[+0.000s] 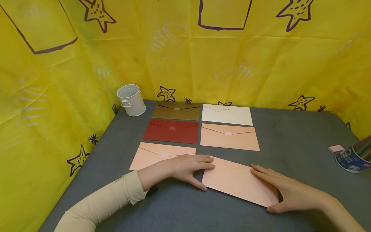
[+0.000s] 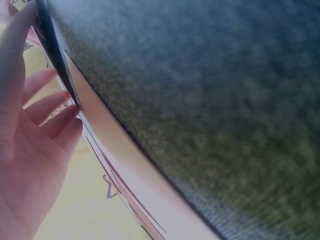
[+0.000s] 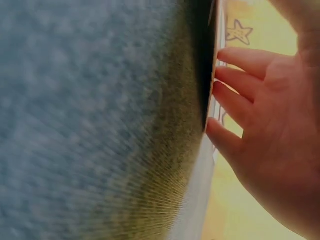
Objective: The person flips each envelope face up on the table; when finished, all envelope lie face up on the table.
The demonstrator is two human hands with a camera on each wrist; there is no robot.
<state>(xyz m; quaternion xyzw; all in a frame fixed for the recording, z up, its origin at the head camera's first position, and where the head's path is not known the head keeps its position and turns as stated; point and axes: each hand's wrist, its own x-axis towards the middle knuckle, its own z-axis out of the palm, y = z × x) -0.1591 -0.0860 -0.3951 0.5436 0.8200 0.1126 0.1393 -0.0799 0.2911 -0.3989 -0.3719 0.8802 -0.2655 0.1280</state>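
Observation:
A plain pink envelope [image 1: 232, 177] lies slanted between both hands at the near side of the table, its blank face up. My left hand [image 1: 186, 167] holds its left end, fingers by the far corner and thumb by the near one. At the other end, my right hand [image 1: 290, 190] spans the short side in the same way. Both wrist views show the left hand [image 2: 35, 140] and the right hand [image 3: 270, 115] with fingertips against the envelope's edge, a dark shadow under it. A light pink envelope [image 1: 153, 153], flap up, sits left, partly behind the left hand.
Further back lie a red envelope [image 1: 171, 132], a gold envelope [image 1: 176, 111], a white envelope [image 1: 227, 115] and a peach envelope [image 1: 229, 138]. A white bucket [image 1: 131, 101] stands back left. At right are a blue can [image 1: 352, 159] and a small pink block [image 1: 335, 148].

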